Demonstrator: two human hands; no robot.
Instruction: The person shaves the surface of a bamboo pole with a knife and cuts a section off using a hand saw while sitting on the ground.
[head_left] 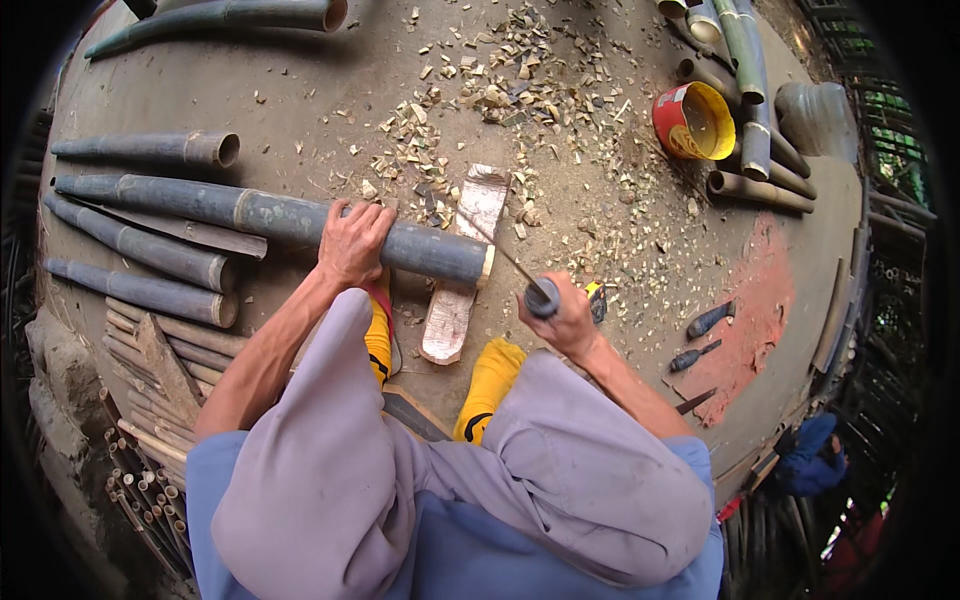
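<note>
- the thick dark bamboo pole (285, 220) is lying low over the floor (300, 85), its long axis running left to right and slanting slightly toward the knees (545, 400) at its pale cut end (487, 267).
- near that end, the pole is passing over a flat wooden block (447, 325), which is running roughly crosswise beneath it.
- the left hand (355, 242) is gripping the pole from above, a little to the left of the block.
- the right hand (568, 315) is gripping the dark handle (542, 298) of a long, thin-bladed knife (515, 262).
- from the right hand, the cut end is lying just to the left and slightly farther from the knees; the right hand is sitting nearer this end, while the left is touching the pole itself.
- the blade is pointing leftward and away from the knees, passing close by the cut end's far corner; whether they are touching, i cannot tell.
- beyond, wood chips (515, 90) are littering the floor.
</note>
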